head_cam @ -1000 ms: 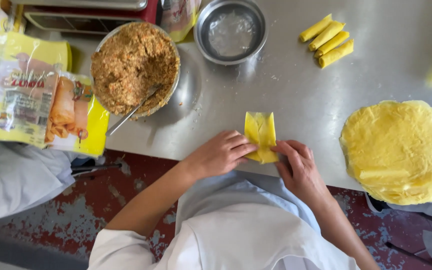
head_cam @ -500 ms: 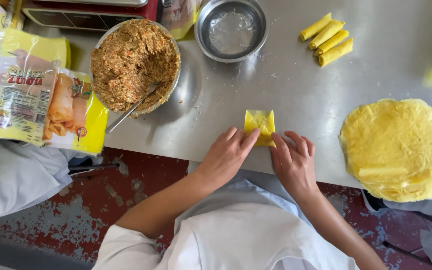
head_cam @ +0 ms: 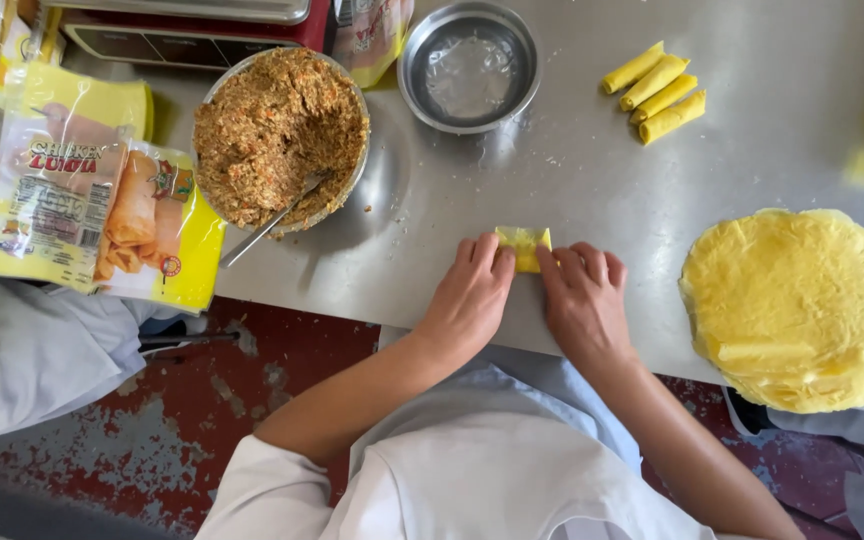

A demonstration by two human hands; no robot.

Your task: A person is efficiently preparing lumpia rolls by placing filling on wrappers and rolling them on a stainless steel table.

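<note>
A small yellow wrapper roll (head_cam: 524, 243) lies on the steel table (head_cam: 592, 180), mostly covered by my fingers. My left hand (head_cam: 467, 300) and my right hand (head_cam: 582, 300) both press flat on it, fingertips on the roll, palms toward the table's near edge. Only the far end of the roll shows between the two hands.
A bowl of brown minced filling (head_cam: 280, 135) with a spoon (head_cam: 267, 227) stands at the left. A steel bowl of water (head_cam: 469, 68) sits behind. Several finished yellow rolls (head_cam: 655, 92) lie far right. A stack of yellow wrappers (head_cam: 802, 305) is at right, a yellow package (head_cam: 82, 200) at left.
The open, folded wrapper has been rolled away from me into a short tight roll. Both hands slid forward over it, covering more of it.
</note>
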